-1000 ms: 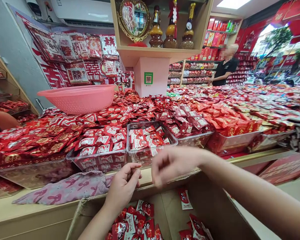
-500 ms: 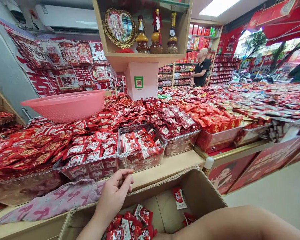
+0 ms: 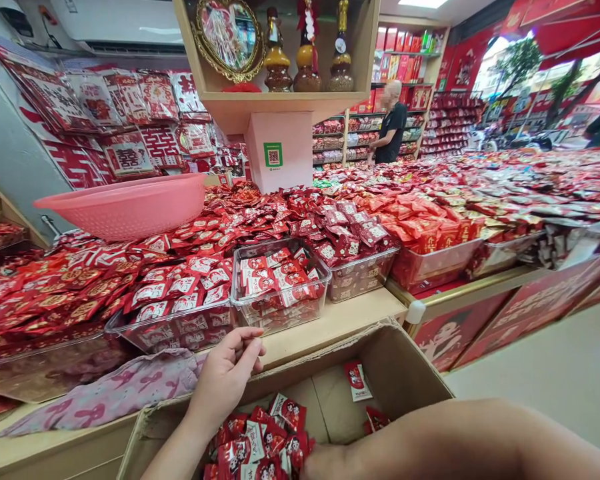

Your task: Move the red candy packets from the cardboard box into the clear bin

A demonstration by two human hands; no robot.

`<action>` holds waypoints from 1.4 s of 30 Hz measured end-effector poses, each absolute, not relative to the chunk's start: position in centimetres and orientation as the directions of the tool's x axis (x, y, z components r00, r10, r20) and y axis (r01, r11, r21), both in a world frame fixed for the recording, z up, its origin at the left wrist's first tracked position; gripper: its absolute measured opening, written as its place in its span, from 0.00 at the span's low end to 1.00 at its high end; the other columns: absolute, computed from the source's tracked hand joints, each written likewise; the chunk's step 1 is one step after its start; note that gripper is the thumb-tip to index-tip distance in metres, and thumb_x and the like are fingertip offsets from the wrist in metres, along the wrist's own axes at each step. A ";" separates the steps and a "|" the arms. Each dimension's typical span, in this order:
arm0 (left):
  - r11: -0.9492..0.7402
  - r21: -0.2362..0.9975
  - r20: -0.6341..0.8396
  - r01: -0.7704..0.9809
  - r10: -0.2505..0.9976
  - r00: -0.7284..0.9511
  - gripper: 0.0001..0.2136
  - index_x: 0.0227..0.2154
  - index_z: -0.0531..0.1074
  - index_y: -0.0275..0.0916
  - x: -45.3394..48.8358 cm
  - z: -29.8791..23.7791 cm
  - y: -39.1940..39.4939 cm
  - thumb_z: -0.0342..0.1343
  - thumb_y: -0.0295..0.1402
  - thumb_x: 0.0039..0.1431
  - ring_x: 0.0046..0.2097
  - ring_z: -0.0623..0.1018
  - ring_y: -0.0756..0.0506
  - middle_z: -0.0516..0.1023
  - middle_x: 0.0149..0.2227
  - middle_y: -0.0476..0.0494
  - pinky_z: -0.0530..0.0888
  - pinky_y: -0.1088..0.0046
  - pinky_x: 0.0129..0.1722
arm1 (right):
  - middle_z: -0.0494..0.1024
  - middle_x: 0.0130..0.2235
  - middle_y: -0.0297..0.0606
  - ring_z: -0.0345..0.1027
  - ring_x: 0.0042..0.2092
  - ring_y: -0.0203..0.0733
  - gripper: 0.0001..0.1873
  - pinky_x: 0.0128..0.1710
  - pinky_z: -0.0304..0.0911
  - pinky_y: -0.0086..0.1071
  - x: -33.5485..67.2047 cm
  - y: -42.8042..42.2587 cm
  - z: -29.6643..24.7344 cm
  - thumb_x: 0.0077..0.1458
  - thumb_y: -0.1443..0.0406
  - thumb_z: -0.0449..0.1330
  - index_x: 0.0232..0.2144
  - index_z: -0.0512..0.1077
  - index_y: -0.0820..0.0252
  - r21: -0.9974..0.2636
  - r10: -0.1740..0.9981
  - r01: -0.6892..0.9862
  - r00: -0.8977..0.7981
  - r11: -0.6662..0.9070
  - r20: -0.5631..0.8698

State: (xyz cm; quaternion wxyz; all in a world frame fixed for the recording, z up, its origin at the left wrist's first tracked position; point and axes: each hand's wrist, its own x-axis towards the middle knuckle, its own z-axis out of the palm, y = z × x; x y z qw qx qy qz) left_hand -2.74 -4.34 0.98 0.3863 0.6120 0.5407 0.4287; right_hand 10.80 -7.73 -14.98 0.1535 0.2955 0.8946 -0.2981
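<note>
My left hand [image 3: 233, 367] hovers over the back rim of a cardboard box [image 3: 405, 350], in front of a clear plastic bin [image 3: 280, 313] of red and white packets. Its fingers are loosely curled, thumb tip close to the index finger, and nothing shows between them. Down inside the box, my right hand [image 3: 325, 460] reaches in from the right at a pile of small red and white wrapped packets [image 3: 255, 440]. Its fingers are hidden at the edge of the pile. Apart from the pile lies a single packet [image 3: 357, 381]; another packet [image 3: 377, 420] is partly covered by my right arm.
More bins of packets flank the clear bin, including a maroon batch [image 3: 353, 233] to its right. A pink patterned cloth [image 3: 110, 393] lies on the ledge. Pink plastic baskets [image 3: 125, 207] rest on the packets behind. A person [image 3: 391, 127] stands at the far shelves.
My right hand shows a little more at the packet pile, and the pile has shifted slightly. My left hand keeps its curled pose. The view has tilted slightly down.
</note>
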 end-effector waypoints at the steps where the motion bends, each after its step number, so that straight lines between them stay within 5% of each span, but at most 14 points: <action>1: -0.115 0.936 0.104 0.333 0.993 0.050 0.09 0.35 0.67 0.38 -2.7 0.9 -4.3 0.50 0.36 0.52 0.24 0.71 0.52 0.71 0.26 0.51 0.66 0.79 0.22 | 0.75 0.24 0.37 0.68 0.24 0.40 0.06 0.14 0.51 0.25 10.8 -7.9 -15.1 0.42 0.72 0.54 0.22 0.72 0.63 -0.405 0.405 0.603 -0.781 0.687 -0.475; 5: -0.128 0.940 0.107 0.317 0.991 0.082 0.10 0.35 0.67 0.38 -2.8 0.9 -4.4 0.51 0.37 0.52 0.24 0.72 0.52 0.72 0.26 0.50 0.66 0.78 0.22 | 0.76 0.27 0.41 0.67 0.25 0.41 0.11 0.14 0.50 0.27 10.7 -7.7 -10.0 0.45 0.64 0.52 0.28 0.73 0.62 -0.217 0.340 0.542 -0.741 0.812 -0.579; 7: -0.144 0.944 0.108 0.297 0.985 0.137 0.10 0.35 0.68 0.38 -3.2 1.0 -4.4 0.50 0.38 0.53 0.27 0.73 0.50 0.74 0.28 0.47 0.67 0.78 0.23 | 0.75 0.25 0.42 0.65 0.24 0.42 0.13 0.16 0.51 0.28 11.2 -7.4 -5.5 0.44 0.60 0.52 0.26 0.73 0.61 -0.203 0.383 0.531 -0.782 0.823 -0.492; 10: -0.192 0.947 0.111 0.259 0.948 0.297 0.14 0.37 0.69 0.38 -3.8 1.6 -4.7 0.46 0.41 0.55 0.32 0.74 0.47 0.76 0.32 0.43 0.69 0.76 0.27 | 0.71 0.21 0.36 0.60 0.22 0.35 0.10 0.20 0.52 0.26 12.9 -6.4 0.0 0.44 0.63 0.52 0.21 0.70 0.61 -0.380 0.488 0.481 -0.869 0.790 -0.085; 13: -0.224 0.945 0.106 0.238 0.900 0.423 0.17 0.37 0.71 0.38 -4.0 2.2 -5.0 0.48 0.45 0.52 0.36 0.75 0.44 0.77 0.34 0.42 0.70 0.72 0.33 | 0.64 0.18 0.29 0.53 0.20 0.28 0.07 0.20 0.49 0.22 14.9 -5.0 2.5 0.44 0.69 0.50 0.18 0.66 0.63 -0.670 0.653 0.383 -0.731 0.635 0.201; 16: -0.216 0.914 0.057 0.343 0.906 0.419 0.14 0.36 0.73 0.40 -3.5 2.8 -5.2 0.54 0.41 0.49 0.38 0.74 0.43 0.77 0.34 0.45 0.70 0.72 0.36 | 0.60 0.16 0.28 0.53 0.19 0.27 0.08 0.17 0.49 0.21 15.8 -3.7 2.4 0.47 0.69 0.48 0.18 0.62 0.63 -0.857 0.827 0.339 -0.539 0.389 0.162; 20: -0.089 0.947 -0.031 0.307 0.931 0.365 0.13 0.40 0.72 0.42 -2.5 2.7 -5.3 0.53 0.37 0.51 0.37 0.73 0.45 0.76 0.37 0.46 0.72 0.73 0.33 | 0.61 0.17 0.27 0.56 0.19 0.29 0.09 0.15 0.51 0.20 15.5 -2.8 1.0 0.51 0.61 0.50 0.24 0.59 0.60 -0.960 0.864 0.197 -0.497 0.199 0.077; 28: 0.037 0.993 -0.074 0.110 0.934 0.349 0.14 0.38 0.73 0.39 -1.8 2.1 -5.2 0.48 0.39 0.55 0.25 0.72 0.50 0.78 0.30 0.47 0.69 0.76 0.27 | 0.64 0.20 0.28 0.59 0.19 0.29 0.15 0.18 0.59 0.24 15.0 -3.0 0.3 0.50 0.54 0.52 0.24 0.59 0.60 -0.993 0.887 -0.108 -0.453 0.044 0.088; 33: -0.041 0.989 0.009 0.139 0.975 0.223 0.15 0.36 0.74 0.40 -1.4 2.2 -5.3 0.50 0.42 0.52 0.27 0.74 0.48 0.78 0.31 0.48 0.70 0.74 0.28 | 0.67 0.22 0.29 0.61 0.23 0.29 0.16 0.21 0.59 0.24 15.1 -3.3 0.7 0.41 0.56 0.61 0.25 0.61 0.61 -0.981 0.903 -0.192 -0.417 0.024 0.104; 36: -0.036 0.991 0.003 0.127 0.968 0.252 0.15 0.37 0.73 0.40 -1.2 2.0 -5.5 0.48 0.42 0.53 0.28 0.75 0.47 0.78 0.30 0.48 0.71 0.72 0.31 | 0.67 0.20 0.28 0.60 0.22 0.28 0.16 0.23 0.58 0.25 15.1 -3.5 1.0 0.42 0.58 0.61 0.21 0.60 0.62 -0.976 0.919 -0.217 -0.382 0.010 0.095; 42: -0.175 0.973 0.147 0.150 0.973 0.180 0.14 0.39 0.73 0.40 -1.1 1.6 -5.7 0.46 0.39 0.56 0.32 0.75 0.46 0.78 0.32 0.47 0.70 0.73 0.33 | 0.70 0.28 0.31 0.63 0.25 0.29 0.14 0.26 0.57 0.25 14.0 -4.4 0.5 0.44 0.59 0.60 0.28 0.61 0.62 -0.910 0.921 -0.400 -0.386 -0.113 0.056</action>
